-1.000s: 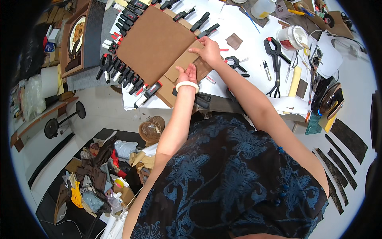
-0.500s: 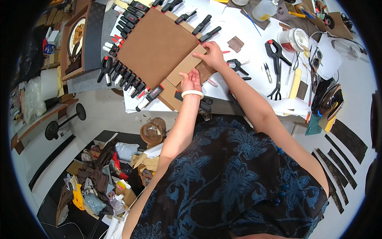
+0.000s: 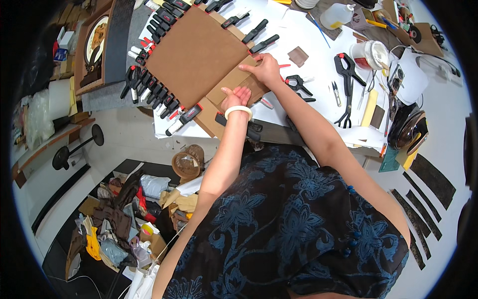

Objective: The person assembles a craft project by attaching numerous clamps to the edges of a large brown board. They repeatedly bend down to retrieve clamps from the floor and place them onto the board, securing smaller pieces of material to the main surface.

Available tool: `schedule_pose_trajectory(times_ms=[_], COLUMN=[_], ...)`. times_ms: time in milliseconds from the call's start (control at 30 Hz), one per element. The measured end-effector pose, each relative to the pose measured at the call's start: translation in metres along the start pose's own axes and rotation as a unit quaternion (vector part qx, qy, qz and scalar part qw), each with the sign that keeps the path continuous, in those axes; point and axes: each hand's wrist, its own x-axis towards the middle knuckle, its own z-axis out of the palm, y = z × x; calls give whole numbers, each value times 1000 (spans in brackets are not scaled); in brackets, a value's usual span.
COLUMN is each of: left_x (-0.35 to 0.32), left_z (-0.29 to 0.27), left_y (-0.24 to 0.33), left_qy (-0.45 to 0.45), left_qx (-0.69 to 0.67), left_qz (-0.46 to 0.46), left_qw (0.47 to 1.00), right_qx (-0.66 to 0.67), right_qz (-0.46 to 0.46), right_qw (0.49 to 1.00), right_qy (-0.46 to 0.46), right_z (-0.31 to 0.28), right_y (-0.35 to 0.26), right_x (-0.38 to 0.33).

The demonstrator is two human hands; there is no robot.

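Note:
A flat brown leather-like panel [image 3: 191,55] lies on the white work table, with several black spring clamps [image 3: 158,92] along its edges. Along its near right edge runs a lighter tan strip [image 3: 221,92], which looks like card or leather. My right hand [image 3: 265,71] grips the strip's far end, thumb on top and fingers curled round the edge. Palm up, my left hand [image 3: 236,98] rests by the strip's nearer part, its fingers stretched out and thumb apart. A white bangle [image 3: 238,112] circles my left wrist.
To the right lie a large black clamp [image 3: 347,70], a smaller clamp [image 3: 298,87] and a small brown leather scrap [image 3: 298,56]. Farther right stands an open white tub [image 3: 369,54]. A clear bottle [image 3: 336,16] is at the back. Below left are a wicker bin [image 3: 187,162] and heaped scraps [image 3: 117,224].
My left hand has shifted slightly, and its fingers show more fully, spread beside the strip. My right hand keeps its grip, its thumb slightly farther left. The whole view has shifted a little.

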Motion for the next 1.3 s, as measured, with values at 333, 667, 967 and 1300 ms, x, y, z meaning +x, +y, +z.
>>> schedule_pose_trajectory(times_ms=[333, 667, 967, 1300], left_x=[-2, -8, -14, -5], left_z=[0, 5, 11, 7], left_y=[-2, -2, 1, -16], left_qy=[-1, 35, 54, 42], left_qx=[33, 16, 0, -93], left_qz=[7, -2, -1, 60], left_qw=[999, 999, 999, 993], right_qx=[-32, 24, 81, 86], right_qz=[60, 116, 114, 69], right_qw=[997, 980, 978, 980], right_qy=[31, -157, -152, -166], right_z=[-4, -17, -17, -11], right_y=[-6, -14, -16, 3], right_x=[0, 25, 16, 25])
